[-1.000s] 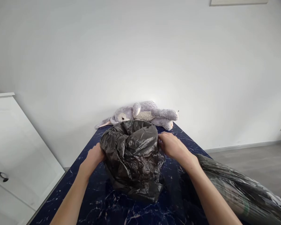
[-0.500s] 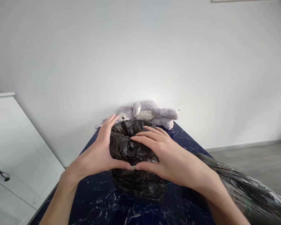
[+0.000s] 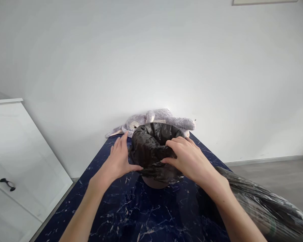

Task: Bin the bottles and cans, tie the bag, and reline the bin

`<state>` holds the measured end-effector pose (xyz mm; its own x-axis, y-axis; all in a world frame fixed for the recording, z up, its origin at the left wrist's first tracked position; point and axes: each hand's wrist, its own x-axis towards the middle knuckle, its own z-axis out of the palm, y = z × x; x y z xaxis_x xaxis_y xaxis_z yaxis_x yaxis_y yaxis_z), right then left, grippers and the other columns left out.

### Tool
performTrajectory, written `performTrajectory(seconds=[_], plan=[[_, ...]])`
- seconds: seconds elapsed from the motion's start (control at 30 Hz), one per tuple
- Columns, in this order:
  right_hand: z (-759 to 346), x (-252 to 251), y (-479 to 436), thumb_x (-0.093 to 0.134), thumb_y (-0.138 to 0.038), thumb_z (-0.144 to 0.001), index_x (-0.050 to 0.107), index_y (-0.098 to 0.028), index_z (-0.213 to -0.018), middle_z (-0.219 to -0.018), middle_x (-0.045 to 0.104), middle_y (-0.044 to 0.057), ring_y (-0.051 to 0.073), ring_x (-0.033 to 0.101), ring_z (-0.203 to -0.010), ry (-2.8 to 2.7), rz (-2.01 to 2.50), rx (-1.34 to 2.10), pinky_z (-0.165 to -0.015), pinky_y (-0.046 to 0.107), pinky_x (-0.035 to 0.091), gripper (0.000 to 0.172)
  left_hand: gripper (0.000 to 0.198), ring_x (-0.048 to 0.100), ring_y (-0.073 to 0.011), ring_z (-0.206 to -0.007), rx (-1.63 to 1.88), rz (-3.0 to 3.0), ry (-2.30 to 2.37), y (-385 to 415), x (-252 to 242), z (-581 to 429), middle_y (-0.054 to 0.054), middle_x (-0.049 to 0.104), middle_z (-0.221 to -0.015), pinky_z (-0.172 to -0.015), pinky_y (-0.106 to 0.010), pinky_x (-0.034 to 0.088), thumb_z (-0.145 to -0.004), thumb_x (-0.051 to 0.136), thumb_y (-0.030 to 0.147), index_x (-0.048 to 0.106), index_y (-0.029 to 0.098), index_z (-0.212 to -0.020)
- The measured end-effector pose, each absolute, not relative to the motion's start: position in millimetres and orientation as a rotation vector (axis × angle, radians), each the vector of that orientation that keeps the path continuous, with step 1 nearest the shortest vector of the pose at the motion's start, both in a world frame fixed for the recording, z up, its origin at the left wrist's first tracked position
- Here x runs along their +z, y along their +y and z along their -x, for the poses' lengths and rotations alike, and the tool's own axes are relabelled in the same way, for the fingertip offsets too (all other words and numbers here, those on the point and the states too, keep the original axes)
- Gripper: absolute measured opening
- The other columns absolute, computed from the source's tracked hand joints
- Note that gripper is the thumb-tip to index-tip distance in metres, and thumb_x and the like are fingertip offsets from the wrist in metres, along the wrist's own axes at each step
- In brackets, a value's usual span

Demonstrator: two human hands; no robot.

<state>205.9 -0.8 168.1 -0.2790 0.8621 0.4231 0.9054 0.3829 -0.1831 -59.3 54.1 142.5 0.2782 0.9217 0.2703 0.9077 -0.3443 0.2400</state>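
Observation:
A black trash bag (image 3: 147, 151) is folded over the rim of a small round bin, and the bin's greyish-brown base (image 3: 155, 183) shows beneath it. Along the left side of the bag, my left hand (image 3: 118, 161) is open, fingers spread, with its thumb tip at the front of the bag. My right hand (image 3: 184, 156) grips the bag at the right of the rim: fingers bent over the top edge, thumb on the outside. The inside of the bin is mostly hidden by the bag's folds.
Behind the bin a grey plush rabbit (image 3: 138, 122) lies against the wall. The dark blue marbled tabletop (image 3: 116, 215) carries both. A large shiny dark plastic bag (image 3: 265, 201) bulges at the right. At the left stands a white cabinet (image 3: 27, 144) with a black handle.
The bag now sits lower around the bin, with its opening wider and the base exposed. My hands have moved apart, their thumbs no longer meeting at the front.

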Motion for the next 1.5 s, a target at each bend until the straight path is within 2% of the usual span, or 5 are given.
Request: performTrajectory(seconds=[0.2, 0.77, 0.9, 1.3, 1.5], plan=[[-234, 159, 14, 0.079, -0.028, -0.093, 0.07, -0.02, -0.109, -0.107, 0.073, 0.01, 0.035, 0.066, -0.111, -1.975, 1.698, -0.221, -0.084, 0.044, 0.05, 0.02, 0.137, 0.056, -0.0478, -0.141, 0.033, -2.365, 1.735, 59, 113, 35, -0.032, 0.056, -0.153, -0.114, -0.058, 0.044, -0.081, 0.08, 0.048, -0.019, 0.013, -0.169], [-246, 144, 30, 0.067, -0.023, -0.088, 0.058, -0.017, -0.137, -0.14, 0.063, 0.018, 0.044, 0.045, -0.144, -1.696, 1.525, -0.376, -0.118, 0.066, 0.04, 0.05, 0.108, 0.026, -0.0461, -0.161, -0.079, -2.389, 1.567, 88, 60, 56, -0.015, 0.03, -0.174, -0.123, -0.059, 0.037, -0.087, 0.055, 0.085, 0.028, 0.022, -0.171], [-208, 156, 16, 0.06, -0.022, -0.098, 0.063, -0.021, -0.129, -0.139, 0.066, 0.012, 0.04, 0.039, -0.153, -1.788, 1.244, -0.286, -0.126, 0.066, 0.033, 0.031, 0.116, 0.012, -0.0468, -0.163, 0.01, -2.401, 1.603, 106, 24, 56, -0.016, 0.011, -0.177, -0.127, -0.063, 0.029, -0.086, 0.047, 0.092, 0.024, 0.018, -0.172], [-127, 16, 77, 0.05, -0.032, -0.108, 0.05, -0.005, -0.156, -0.164, 0.045, 0.026, 0.038, 0.034, -0.158, -2.246, 1.385, 0.276, -0.124, 0.052, 0.04, 0.055, 0.069, 0.02, -0.0358, -0.164, 0.323, -2.545, 1.743, 118, -37, 61, -0.016, 0.029, -0.175, -0.133, -0.057, 0.019, -0.109, 0.031, 0.052, 0.04, 0.012, -0.166], [-110, -39, 79, 0.022, -0.04, -0.114, 0.044, -0.004, -0.162, -0.171, 0.033, 0.02, 0.032, 0.026, -0.163, -2.267, 1.457, 0.284, -0.133, 0.053, 0.018, 0.063, 0.065, 0.022, -0.0341, -0.164, 0.371, -2.583, 1.726, 124, -47, 66, -0.013, 0.03, -0.175, -0.133, -0.054, 0.021, -0.11, 0.031, 0.049, 0.042, 0.016, -0.165]])
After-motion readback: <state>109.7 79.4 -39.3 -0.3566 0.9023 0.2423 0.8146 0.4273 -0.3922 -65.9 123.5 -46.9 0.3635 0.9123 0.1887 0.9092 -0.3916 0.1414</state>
